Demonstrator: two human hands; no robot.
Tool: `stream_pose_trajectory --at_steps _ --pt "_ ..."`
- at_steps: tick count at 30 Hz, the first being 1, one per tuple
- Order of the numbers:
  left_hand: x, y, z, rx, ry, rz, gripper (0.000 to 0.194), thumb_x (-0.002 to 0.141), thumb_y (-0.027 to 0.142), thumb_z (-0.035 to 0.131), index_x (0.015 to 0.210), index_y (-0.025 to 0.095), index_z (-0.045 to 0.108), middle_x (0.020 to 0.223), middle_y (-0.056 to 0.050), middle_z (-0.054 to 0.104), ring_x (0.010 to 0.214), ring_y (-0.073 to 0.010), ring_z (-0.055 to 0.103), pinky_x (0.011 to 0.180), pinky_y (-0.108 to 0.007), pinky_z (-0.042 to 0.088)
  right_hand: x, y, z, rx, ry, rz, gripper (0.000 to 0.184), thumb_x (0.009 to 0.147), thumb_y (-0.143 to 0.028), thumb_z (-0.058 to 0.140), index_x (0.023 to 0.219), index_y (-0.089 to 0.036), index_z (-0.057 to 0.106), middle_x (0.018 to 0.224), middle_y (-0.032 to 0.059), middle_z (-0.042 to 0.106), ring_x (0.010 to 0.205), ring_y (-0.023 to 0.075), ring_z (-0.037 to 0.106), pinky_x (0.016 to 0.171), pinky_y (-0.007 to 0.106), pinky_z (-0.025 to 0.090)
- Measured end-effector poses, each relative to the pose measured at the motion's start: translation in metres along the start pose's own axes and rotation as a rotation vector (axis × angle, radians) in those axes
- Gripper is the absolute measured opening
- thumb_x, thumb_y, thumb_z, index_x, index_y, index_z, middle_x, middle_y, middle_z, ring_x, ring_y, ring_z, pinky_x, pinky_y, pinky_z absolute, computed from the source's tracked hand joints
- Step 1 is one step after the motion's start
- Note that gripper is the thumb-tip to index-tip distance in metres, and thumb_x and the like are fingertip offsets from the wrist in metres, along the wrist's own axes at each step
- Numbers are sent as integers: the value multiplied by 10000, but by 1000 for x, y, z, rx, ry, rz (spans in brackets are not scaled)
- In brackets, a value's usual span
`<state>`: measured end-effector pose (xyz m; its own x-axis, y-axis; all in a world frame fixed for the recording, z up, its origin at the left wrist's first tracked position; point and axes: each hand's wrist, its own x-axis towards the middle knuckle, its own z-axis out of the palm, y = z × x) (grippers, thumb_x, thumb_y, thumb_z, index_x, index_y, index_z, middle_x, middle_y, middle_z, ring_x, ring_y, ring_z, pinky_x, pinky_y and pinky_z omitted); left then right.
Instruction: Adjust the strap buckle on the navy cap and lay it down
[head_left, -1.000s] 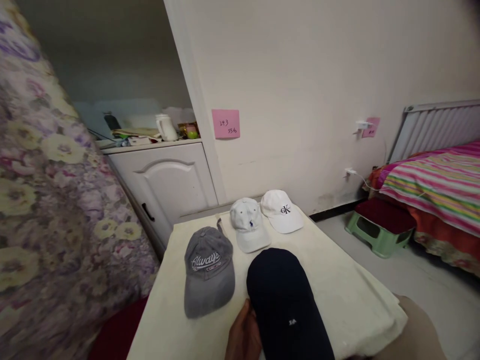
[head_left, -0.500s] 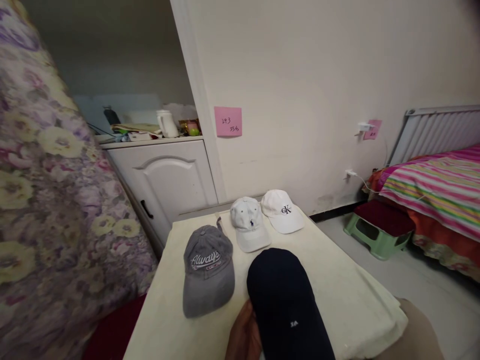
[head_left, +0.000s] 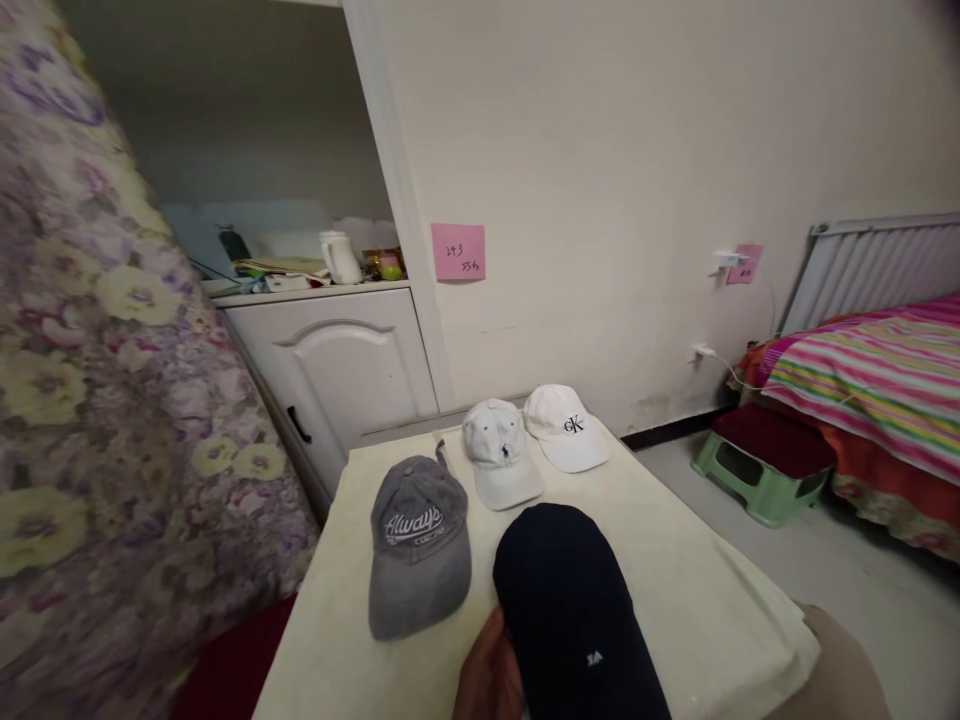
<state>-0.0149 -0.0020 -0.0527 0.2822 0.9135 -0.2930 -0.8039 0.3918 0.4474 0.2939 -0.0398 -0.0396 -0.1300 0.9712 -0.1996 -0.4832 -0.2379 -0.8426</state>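
Note:
At the bottom of the head view, my left hand [head_left: 490, 672] is closed on the left edge of a navy baseball cap [head_left: 574, 590]. Its thumb and finger press together there, and the lower part of the hand is cut off. The cap faces me with a small white mark low on it; its lower end runs out of the frame. To the left lies a grey baseball cap [head_left: 418, 545] with "Always" lettering. Farther back rest a pale cap [head_left: 501, 455] with a small dark emblem and a white cap [head_left: 568, 430] marked "CK". My right hand is out of view.
A cream cloth covers the table [head_left: 705, 610]. A floral curtain [head_left: 142, 350] hangs at the left, beside a white cabinet [head_left: 345, 370] with a jug [head_left: 341, 258] on top. A green stool [head_left: 761, 470] stands near the bed [head_left: 900, 360] on the right.
The whole scene sits slightly lower in the picture, as the camera has tilted a little. My left hand keeps its hold on the navy cap, and the other caps have not moved.

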Motion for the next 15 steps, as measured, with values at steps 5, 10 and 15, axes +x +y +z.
stream_pose_trajectory --at_steps 5,10,15 --pt "5 0 -2 -12 -6 -9 244 965 254 593 960 157 817 1037 -107 825 1031 -256 742 1053 -349 481 14 1 -7 -3 83 34 239 929 -400 682 1161 -342 673 1220 57 705 1068 253 679 770 376 615" --pt "13 0 -5 33 -23 -65 255 913 351 679 957 131 800 785 -98 791 716 -207 722 826 -318 546 19 5 -20 15 199 45 399 889 -538 666 1256 -382 656 1186 67 758 1016 264 732 770 392 640" --pt "24 1 -20 69 37 -89 250 805 343 813 911 116 808 740 -113 785 631 -158 704 635 -228 523 14 -1 -52 91 364 62 559 787 -481 724 1335 -451 616 1141 36 800 944 328 766 768 485 660"
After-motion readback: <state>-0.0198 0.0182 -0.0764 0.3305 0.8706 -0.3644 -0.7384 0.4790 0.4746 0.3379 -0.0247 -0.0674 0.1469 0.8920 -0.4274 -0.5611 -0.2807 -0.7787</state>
